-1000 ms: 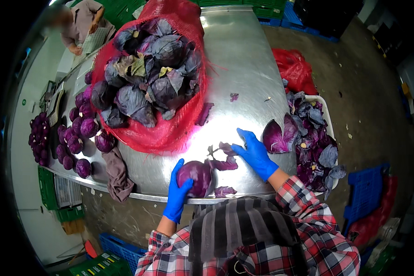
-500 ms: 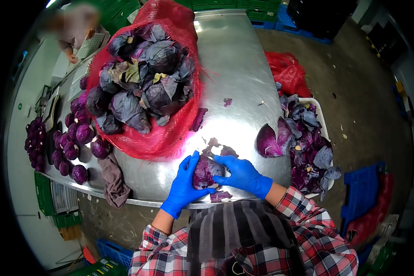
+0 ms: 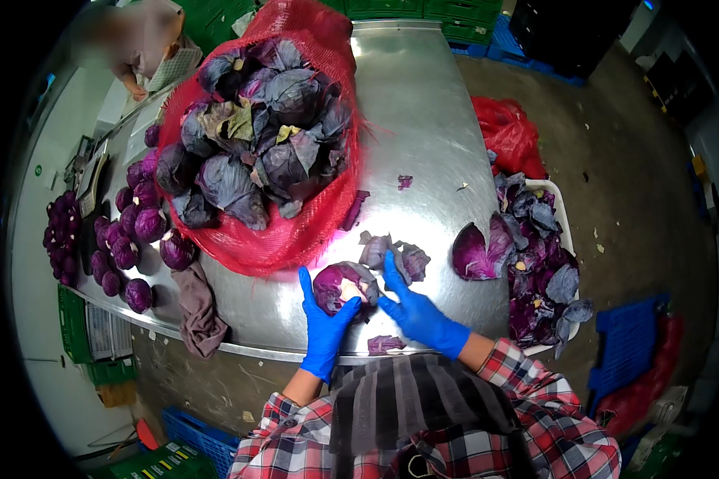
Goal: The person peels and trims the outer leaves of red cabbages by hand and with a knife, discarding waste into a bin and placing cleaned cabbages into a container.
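My left hand (image 3: 325, 326), in a blue glove, grips a red cabbage (image 3: 335, 283) with its pale cut stem showing, near the steel table's front edge. My right hand (image 3: 415, 311), also gloved, is open at the cabbage's right side, fingers extended beside a loose dark leaf (image 3: 413, 263). More leaf scraps (image 3: 385, 345) lie around them. Above is a red mesh bag (image 3: 264, 251) of cabbages in dark outer leaves. Purple cabbages (image 3: 140, 295) sit on the left with a crumpled brownish cloth (image 3: 200, 311); a large loose leaf (image 3: 475, 255) lies to the right.
A white bin (image 3: 565, 219) heaped with leaves stands beyond the table's right edge, a red sack (image 3: 505, 128) behind it. Blue plastic pallets (image 3: 619, 351) are at the lower right, green crates (image 3: 463, 16) at the back. A person (image 3: 152, 56) is at upper left, face blurred.
My right hand came from the right onto the cabbage and now has its fingers extended beside it. The cabbage has turned, showing its stem, and leaves have shifted behind it.
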Demonstrator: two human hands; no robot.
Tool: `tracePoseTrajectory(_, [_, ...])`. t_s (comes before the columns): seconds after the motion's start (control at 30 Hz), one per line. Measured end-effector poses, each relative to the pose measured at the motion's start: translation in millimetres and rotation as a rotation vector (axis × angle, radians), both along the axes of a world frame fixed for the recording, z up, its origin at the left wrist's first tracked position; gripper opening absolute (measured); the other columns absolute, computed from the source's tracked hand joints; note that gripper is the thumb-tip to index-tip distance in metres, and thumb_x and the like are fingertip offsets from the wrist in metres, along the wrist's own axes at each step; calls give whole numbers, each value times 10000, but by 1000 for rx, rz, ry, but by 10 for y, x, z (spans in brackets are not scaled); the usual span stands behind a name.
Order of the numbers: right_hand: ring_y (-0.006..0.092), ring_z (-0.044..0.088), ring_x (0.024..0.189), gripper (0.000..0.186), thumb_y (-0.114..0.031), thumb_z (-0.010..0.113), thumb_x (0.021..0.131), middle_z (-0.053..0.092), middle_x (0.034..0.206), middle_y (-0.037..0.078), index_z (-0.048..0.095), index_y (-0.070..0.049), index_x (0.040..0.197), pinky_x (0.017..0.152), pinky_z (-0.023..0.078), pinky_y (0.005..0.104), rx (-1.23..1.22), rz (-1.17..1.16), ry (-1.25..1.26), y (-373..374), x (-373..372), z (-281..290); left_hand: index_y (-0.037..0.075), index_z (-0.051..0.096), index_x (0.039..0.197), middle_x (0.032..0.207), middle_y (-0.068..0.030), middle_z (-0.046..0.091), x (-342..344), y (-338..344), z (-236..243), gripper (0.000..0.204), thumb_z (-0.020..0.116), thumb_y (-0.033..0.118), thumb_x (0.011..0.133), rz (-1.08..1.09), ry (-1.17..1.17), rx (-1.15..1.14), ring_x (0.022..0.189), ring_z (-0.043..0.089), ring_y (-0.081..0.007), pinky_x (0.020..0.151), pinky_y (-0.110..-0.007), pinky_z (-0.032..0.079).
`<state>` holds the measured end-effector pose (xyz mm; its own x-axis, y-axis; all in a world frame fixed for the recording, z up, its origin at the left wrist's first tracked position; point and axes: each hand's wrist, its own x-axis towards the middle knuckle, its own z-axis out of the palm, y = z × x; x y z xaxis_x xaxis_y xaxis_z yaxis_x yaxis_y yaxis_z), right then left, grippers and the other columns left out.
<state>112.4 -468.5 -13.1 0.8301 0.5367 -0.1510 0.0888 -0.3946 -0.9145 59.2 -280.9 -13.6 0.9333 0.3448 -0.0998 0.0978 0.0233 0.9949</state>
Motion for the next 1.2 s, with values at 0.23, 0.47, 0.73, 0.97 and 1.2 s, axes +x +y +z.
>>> tracePoseTrajectory(0.23, [421,622,784,666,-364,434,969,611,964,298,70,-162,1488,684,494,430,-71,-7,-57,180,-117,-7,26,128,1470,1453,-162,242,-115,-280,-39,1048,814,228,704,165,-105,110,1299,334,-262,1087,-376,275])
tracePoseTrajectory(0.47, [327,600,557,488,-387,429,968,636,794,200,369,-134,1381,500,478,394,-13,-192,172,193,25,-221,27,146,1468,1469,-159,235,-87,-368,-97,1012,797,210,715,213,-95,255,1319,293,-292,1102,-388,227])
tracePoseTrajectory(0.73, [153,552,485,611,-496,535,899,596,885,96,447,-39,1295,407,436,266,264,-200,614,123,137,39,26,112,1462,1457,-137,246,-192,-296,-91,1011,795,162,730,247,-66,-25,1309,316,-244,1100,-364,259])
tracePoseTrajectory(0.97, [251,595,1091,728,-435,646,845,602,1186,194,362,-62,1403,914,451,336,49,64,203,193,193,139,41,182,1455,1396,-160,317,-107,157,119,1058,844,263,661,-143,52,412,1263,370,-276,1081,-380,295])
tracePoseTrajectory(1.2, [127,561,531,595,-391,692,823,648,1028,125,498,-70,1286,470,454,277,79,61,429,180,387,140,31,211,1444,1451,-146,287,-151,67,-55,1028,841,244,660,-64,-62,119,1309,335,-274,1101,-381,268])
